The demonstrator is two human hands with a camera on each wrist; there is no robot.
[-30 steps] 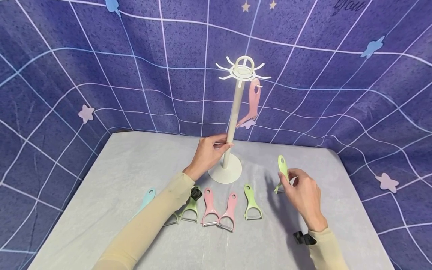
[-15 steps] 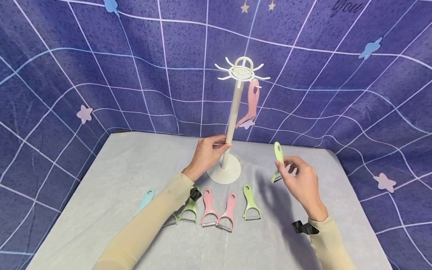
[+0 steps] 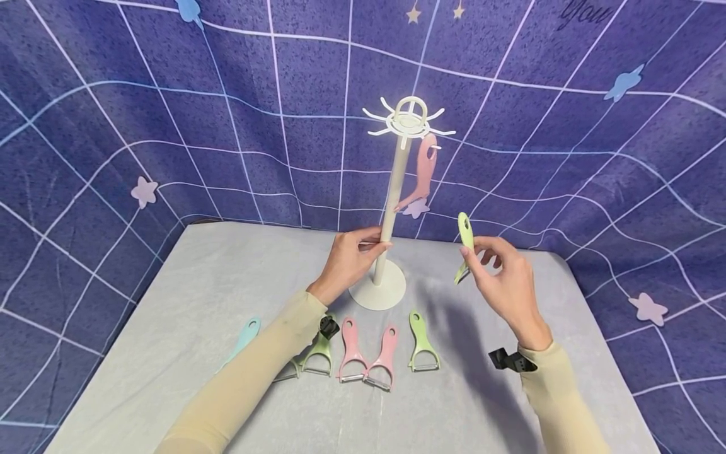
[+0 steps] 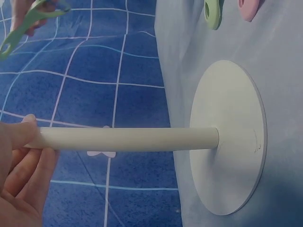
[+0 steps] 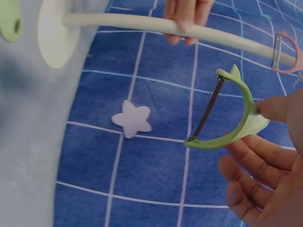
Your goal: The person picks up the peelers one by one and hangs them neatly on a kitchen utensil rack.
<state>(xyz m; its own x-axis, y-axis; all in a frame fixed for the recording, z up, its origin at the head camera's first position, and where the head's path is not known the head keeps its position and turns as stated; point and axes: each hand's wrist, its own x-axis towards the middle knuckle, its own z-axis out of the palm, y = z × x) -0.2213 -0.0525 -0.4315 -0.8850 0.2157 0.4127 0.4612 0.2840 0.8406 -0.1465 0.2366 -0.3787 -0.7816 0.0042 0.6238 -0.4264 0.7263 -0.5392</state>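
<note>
Left hand [image 3: 353,257]: thumb and fingers grip the post [image 3: 395,183] of the white hook stand [image 3: 374,294]. Hook ring [image 3: 407,126]: atop the post, above and left of the green Y-peeler [image 3: 467,236]. Peeler: apart from the ring, handle uppermost, long axis nearly vertical, pinched by the right hand [image 3: 507,284]. Lettering "You" [image 3: 587,11] marks the purple backdrop [image 3: 539,50].

Gap between held peeler [image 3: 467,233] and pole [image 3: 396,183]
</note>
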